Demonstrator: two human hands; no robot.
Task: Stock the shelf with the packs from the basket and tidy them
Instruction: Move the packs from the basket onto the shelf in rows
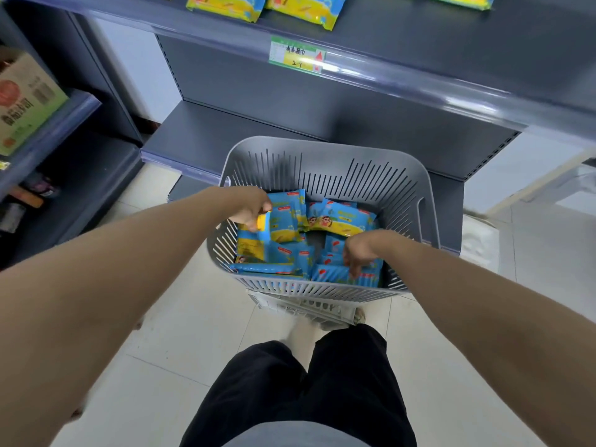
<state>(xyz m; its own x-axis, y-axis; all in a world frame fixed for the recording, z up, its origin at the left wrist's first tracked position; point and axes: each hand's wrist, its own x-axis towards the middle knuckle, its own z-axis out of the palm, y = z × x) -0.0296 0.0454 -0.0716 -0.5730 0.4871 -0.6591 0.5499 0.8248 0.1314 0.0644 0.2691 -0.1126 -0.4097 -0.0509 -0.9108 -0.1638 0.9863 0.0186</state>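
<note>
1. The fingers of the left hand (pixel 250 209) are curling closed around the yellow end of a blue-and-yellow pack (pixel 283 221), which is standing tilted against the left side of the basket's load.
2. The fingers of the right hand (pixel 358 253) are pointing down among the blue packs (pixel 342 274) at the near right of the basket; they are bent and touching the packs, but whether they are actually pinching one I cannot tell.
3. Both bare forearms are reaching forward and down into the basket, the left from the left edge, the right from the right edge.
4. The grey slatted plastic basket (pixel 325 290) is sitting on the pale tiled floor (pixel 180 333), just in front of the lowest shelf board (pixel 206 133), and it is holding a loose heap of packs lying at mixed angles.
5. One pack with a cartoon face (pixel 342 217) is lying across the top of the heap toward the back.
6. On the upper shelf (pixel 419 37), more yellow-and-blue packs (pixel 225 6) are lying in a row near the front lip, above a green-and-yellow price tag (pixel 296 56).
7. To the left, a cardboard carton (pixel 25 101) is resting on a neighbouring shelf.
8. The person's dark trousers (pixel 306 388) are showing below the basket.
</note>
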